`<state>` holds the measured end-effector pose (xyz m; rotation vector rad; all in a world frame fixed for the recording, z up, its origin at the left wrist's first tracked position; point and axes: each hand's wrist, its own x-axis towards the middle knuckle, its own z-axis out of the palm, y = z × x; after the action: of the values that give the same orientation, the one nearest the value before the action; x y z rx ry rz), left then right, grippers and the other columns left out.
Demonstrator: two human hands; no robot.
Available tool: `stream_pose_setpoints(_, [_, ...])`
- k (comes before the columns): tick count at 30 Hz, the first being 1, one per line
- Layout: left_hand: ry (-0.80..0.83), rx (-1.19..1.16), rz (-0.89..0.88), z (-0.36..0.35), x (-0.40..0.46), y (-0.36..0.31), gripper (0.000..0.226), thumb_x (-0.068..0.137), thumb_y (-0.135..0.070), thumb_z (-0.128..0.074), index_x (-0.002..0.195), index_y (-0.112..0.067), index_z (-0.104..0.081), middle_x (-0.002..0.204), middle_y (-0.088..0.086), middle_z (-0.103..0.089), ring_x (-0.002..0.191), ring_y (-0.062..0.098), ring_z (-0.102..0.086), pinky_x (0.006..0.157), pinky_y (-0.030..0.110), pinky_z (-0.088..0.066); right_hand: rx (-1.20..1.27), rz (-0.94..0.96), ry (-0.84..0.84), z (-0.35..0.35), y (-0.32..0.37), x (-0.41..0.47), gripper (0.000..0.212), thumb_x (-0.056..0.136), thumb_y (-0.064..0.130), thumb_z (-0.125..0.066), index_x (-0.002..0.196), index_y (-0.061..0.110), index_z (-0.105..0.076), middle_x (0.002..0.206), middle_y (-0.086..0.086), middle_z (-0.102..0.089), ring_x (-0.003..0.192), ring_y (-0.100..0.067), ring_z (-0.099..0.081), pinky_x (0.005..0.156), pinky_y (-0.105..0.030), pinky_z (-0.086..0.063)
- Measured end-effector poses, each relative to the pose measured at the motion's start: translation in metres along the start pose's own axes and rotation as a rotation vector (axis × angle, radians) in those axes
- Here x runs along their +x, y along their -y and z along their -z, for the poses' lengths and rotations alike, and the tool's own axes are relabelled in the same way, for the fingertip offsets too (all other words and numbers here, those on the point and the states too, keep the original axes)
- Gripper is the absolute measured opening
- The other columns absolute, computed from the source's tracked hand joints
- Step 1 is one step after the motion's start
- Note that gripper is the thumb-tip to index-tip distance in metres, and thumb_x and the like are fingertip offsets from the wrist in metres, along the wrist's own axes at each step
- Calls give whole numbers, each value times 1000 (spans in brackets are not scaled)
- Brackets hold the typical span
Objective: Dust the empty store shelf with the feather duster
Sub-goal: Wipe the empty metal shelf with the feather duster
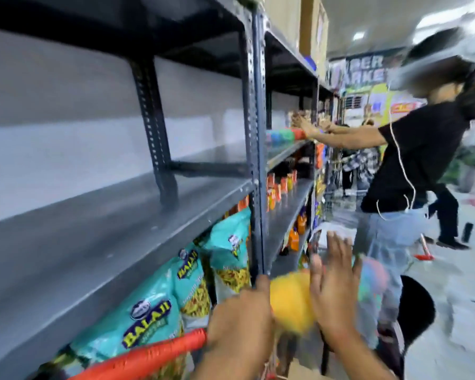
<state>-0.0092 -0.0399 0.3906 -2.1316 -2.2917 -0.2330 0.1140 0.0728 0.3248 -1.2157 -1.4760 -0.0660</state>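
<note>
I was in a shop, supermarket type. Left of my hand (239, 322) ran grey slotted-steel racking (254, 105), one bare shelf (93, 242) above it. Just below that shelf sat teal Balaji snack bags (148, 311). Ahead of my grip, further bays held orange packets (281, 185) and bottles (295, 238). Beyond, a blurred banner (359, 71) read "...PER ...ARKE...". A person in a black shirt (417, 149) was reaching into a bay, right of my grip.
</note>
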Motion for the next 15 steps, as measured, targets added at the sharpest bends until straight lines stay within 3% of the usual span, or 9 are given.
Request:
stream_pose_setpoints(4, [-285,-15,104,81,-26,28,25,89,-41,-50,100,-28,-33,104,4,-65,95,31,-64,63,34,-35,259,113,-137,2,80,60,57,93,44,-24,137,7,-29,142,-5,-30,134,-19,-16,111,-37,0])
stream_pose_setpoints(7, [-441,-8,205,119,-44,53,26,87,-49,-48,95,-28,-34,99,3,-65,88,30,-63,60,34,-37,334,192,-204,-6,109,73,64,94,52,-15,138,8,-29,140,1,-27,134,-18,-16,111,-34,3])
stream_pose_setpoints(11, [-537,16,376,146,-57,88,27,84,-49,-53,88,-28,-38,101,10,-66,92,35,-62,69,38,-49,389,231,-117,-31,134,71,66,93,54,-14,137,8,-31,143,-9,-31,135,-17,-14,111,-32,4])
stream_pose_setpoints(15, [-531,-85,430,150,-57,109,26,79,-48,-62,73,-31,-44,93,4,-70,87,30,-63,77,40,-53,396,211,77,-67,157,70,67,92,52,-19,136,4,-33,145,-19,-33,136,-33,-19,111,-48,-5])
